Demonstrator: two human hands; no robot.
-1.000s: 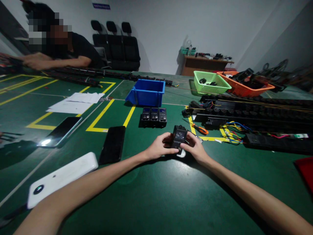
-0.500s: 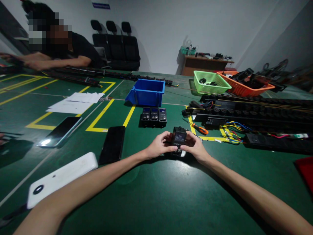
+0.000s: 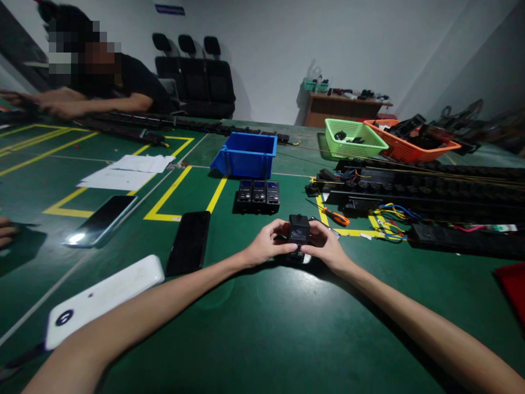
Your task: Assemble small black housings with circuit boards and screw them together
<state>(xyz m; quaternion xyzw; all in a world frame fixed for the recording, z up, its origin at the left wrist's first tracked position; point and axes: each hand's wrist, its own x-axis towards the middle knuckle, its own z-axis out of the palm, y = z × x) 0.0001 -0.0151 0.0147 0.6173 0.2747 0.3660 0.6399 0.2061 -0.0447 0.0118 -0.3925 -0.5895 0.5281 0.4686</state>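
Observation:
A small black module with a screen is held just above the green table between both my hands. My left hand grips its left side and my right hand grips its right side. Something small and white under the module lies on the table, mostly hidden. A row of three similar black modules stands a little farther away, in front of a blue bin. An orange-handled screwdriver lies just beyond my right hand.
Two phones and a white flat device lie to the left. Black strips with coloured wires, a green basket and an orange basket are at right. Papers lie left; another person works at far left.
The module has been tipped in my hands from tilted toward me to more upright and lowered slightly. A hand has come into view at the left edge.

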